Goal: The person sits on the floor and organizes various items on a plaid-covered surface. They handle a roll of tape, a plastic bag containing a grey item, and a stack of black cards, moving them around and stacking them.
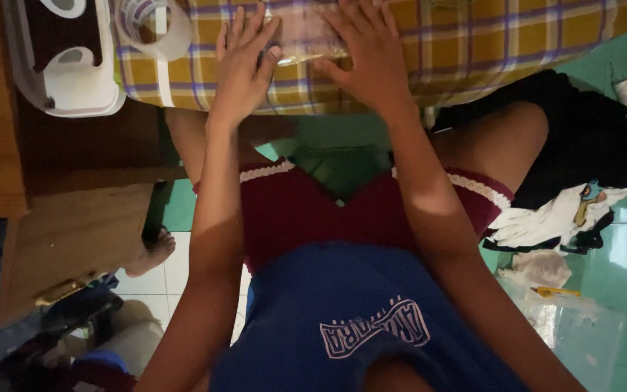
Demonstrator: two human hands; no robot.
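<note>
While both hands are lying flat, fingers spread, the left hand [242, 67] and right hand [373, 58] are pressing a clear plastic packet [305, 35] onto the checked cloth [473, 43] at twelve o'clock, grasping nothing. Smoothing seems underway; the tape roll [152, 27] is waiting at ten o'clock, calling for a leftward reach.

A yellow cloth [473, 36] with purple and white check lines covers the far surface. On it lies a clear, brownish packet [306, 36], with a roll of clear tape [150, 25] to the left. Further left stands a white container [74, 80] with a dark brown inside. Near, the shirt [342, 319] is blue with white print, the shorts [306, 210] maroon with white trim. The floor [618, 268] is green.
</note>
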